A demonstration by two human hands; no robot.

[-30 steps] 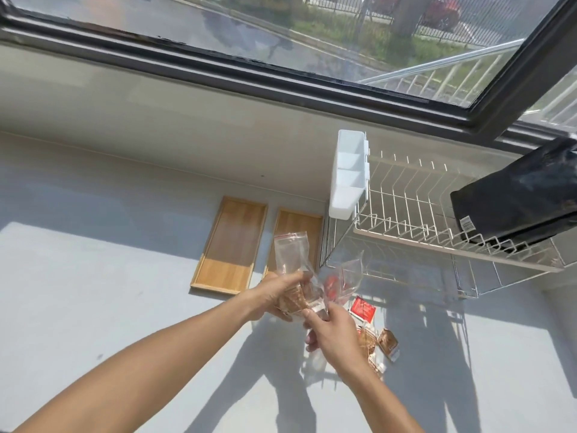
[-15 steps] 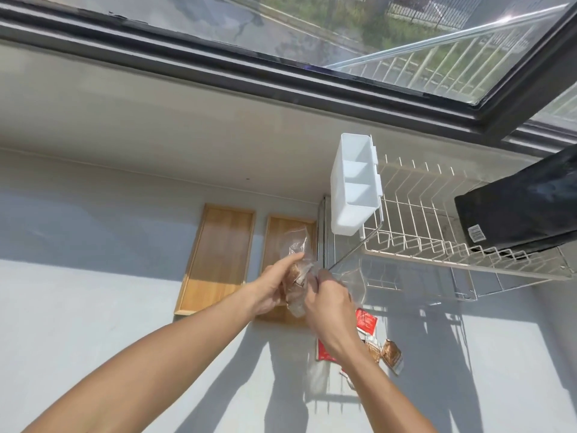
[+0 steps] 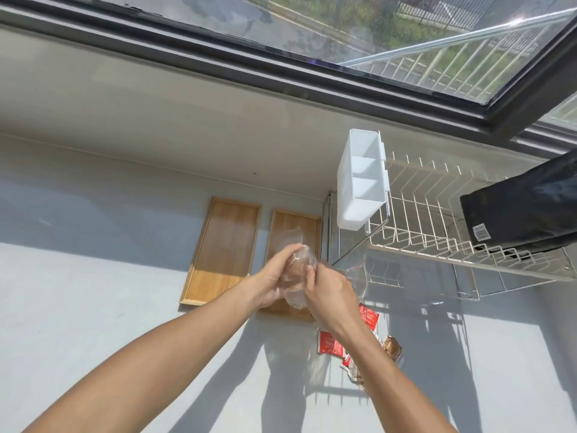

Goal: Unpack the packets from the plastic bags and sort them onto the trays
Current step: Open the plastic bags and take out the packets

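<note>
My left hand [image 3: 274, 281] and my right hand [image 3: 331, 290] both grip a clear plastic bag [image 3: 295, 270] with brown packets inside, held above the near end of the right wooden tray [image 3: 296, 223]. A second clear bag [image 3: 359, 276] hangs beside my right hand. The left wooden tray [image 3: 224, 245] lies bare on the grey counter. Red packets [image 3: 329, 342] and brown packets [image 3: 392, 346] lie loose on the counter under my right forearm, partly hidden by it.
A white wire dish rack [image 3: 437, 239] stands right of the trays, with a white plastic caddy [image 3: 359, 185] hung on its left end and a black bag [image 3: 524, 207] lying on it. A wall and window run behind.
Both hands moved up and away from me with the bag, from over the loose packets to over the right tray. The view tilted a little.
</note>
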